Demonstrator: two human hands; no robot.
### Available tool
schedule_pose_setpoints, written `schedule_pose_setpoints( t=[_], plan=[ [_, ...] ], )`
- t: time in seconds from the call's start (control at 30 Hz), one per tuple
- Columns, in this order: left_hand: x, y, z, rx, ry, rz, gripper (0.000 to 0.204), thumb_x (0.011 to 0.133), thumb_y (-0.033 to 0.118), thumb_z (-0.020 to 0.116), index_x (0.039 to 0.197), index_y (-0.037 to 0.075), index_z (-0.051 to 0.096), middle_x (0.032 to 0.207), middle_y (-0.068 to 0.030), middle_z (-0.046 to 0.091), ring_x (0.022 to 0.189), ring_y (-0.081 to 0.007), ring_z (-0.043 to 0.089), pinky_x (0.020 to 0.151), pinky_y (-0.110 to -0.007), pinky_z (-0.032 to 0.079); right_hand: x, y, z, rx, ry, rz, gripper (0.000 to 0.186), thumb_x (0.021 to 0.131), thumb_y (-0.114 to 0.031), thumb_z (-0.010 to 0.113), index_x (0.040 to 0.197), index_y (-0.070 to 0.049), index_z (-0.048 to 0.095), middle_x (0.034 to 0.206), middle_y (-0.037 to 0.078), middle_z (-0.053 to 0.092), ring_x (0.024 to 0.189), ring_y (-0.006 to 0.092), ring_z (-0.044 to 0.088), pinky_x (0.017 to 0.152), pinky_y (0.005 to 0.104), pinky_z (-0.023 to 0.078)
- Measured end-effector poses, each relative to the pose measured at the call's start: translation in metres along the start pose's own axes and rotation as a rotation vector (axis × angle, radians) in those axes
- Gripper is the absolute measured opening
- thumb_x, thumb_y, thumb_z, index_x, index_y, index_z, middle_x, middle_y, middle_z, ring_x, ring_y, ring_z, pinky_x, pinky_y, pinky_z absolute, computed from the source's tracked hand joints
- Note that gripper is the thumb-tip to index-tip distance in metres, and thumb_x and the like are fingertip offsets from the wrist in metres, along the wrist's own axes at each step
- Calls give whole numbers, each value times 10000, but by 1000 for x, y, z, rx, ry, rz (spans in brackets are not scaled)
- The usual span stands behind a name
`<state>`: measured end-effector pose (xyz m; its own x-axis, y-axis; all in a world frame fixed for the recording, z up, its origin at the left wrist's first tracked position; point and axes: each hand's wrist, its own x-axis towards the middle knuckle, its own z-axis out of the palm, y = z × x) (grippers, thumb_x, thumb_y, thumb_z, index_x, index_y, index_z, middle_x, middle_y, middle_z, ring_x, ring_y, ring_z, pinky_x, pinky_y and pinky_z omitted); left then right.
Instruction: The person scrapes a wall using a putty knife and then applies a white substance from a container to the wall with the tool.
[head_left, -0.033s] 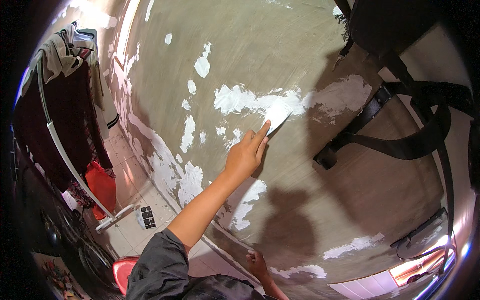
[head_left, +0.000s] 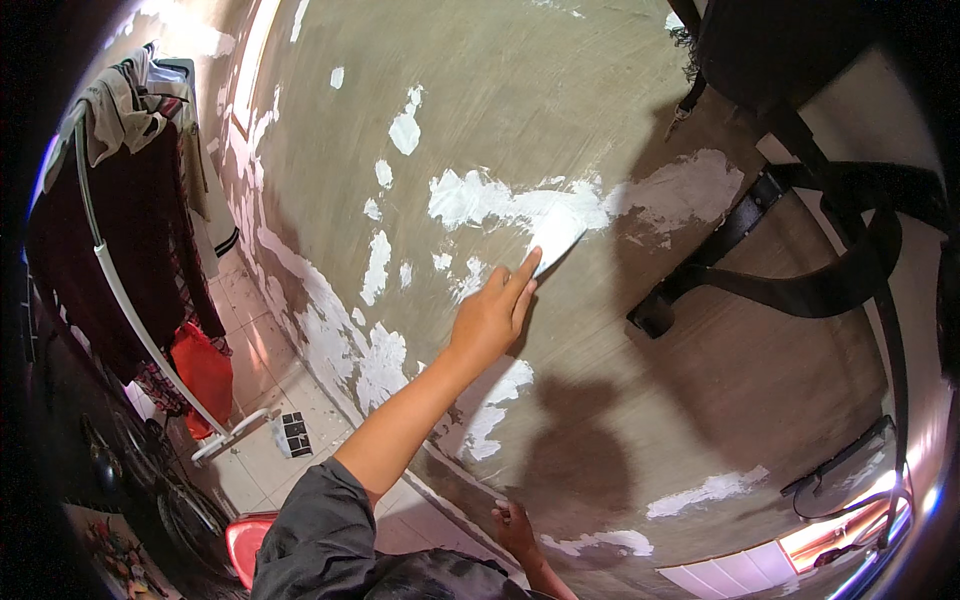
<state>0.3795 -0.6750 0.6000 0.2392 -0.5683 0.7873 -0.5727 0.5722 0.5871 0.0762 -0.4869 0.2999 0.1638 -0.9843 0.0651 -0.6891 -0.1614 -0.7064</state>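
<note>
My left hand (head_left: 493,318) reaches up from the lower left and grips a putty knife (head_left: 560,238) with a broad pale blade. One finger is stretched along the blade, and the hand hides the handle. The blade lies against a grey-brown wall (head_left: 560,110), at the lower edge of a long streak of white filler (head_left: 470,199). Low in the view, my right hand (head_left: 513,527) is closed close to the wall. Whatever it may hold is too small or hidden to name.
Hanging clothes (head_left: 110,230) fill a white-framed rack (head_left: 120,290) on the left, above a tiled floor (head_left: 235,330). A red plastic item (head_left: 245,548) stands at the lower left. Black curved bars (head_left: 800,290) with straps jut in from the right, close to the wall.
The putty knife's blade has tilted slightly, so more of its pale face shows and the dark edge along its right side has gone. My left hand has shifted very little.
</note>
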Motion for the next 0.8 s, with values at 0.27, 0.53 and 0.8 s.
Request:
schedule_pose_setpoints(
  t=[0.27,0.53,0.8],
  plan=[
    [-37,2,18,-44,-57,-23,478,967,214,518,1434,211,418,809,-142,505,580,-339,545,540,-427,466,-11,9,1,-104,21,-26,292,908,-226,631,1097,-7,597,1034,179,618,904,275,648,748,361,534],
    [13,22,9,17,12,3,471,959,212,535,1420,204,437,780,-165,517,588,-361,550,542,-445,462,-23,28,-2,-97,22,12,290,903,-235,639,1084,-12,602,1022,183,625,881,262,655,711,352,542],
    [48,39,-4,1,92,49,437,967,227,522,1398,193,464,799,-169,536,605,-368,558,557,-449,467,-29,24,-3,-27,-11,113,306,907,-269,598,1060,-3,593,1001,218,633,941,389,617,823,437,491]
  ],
)
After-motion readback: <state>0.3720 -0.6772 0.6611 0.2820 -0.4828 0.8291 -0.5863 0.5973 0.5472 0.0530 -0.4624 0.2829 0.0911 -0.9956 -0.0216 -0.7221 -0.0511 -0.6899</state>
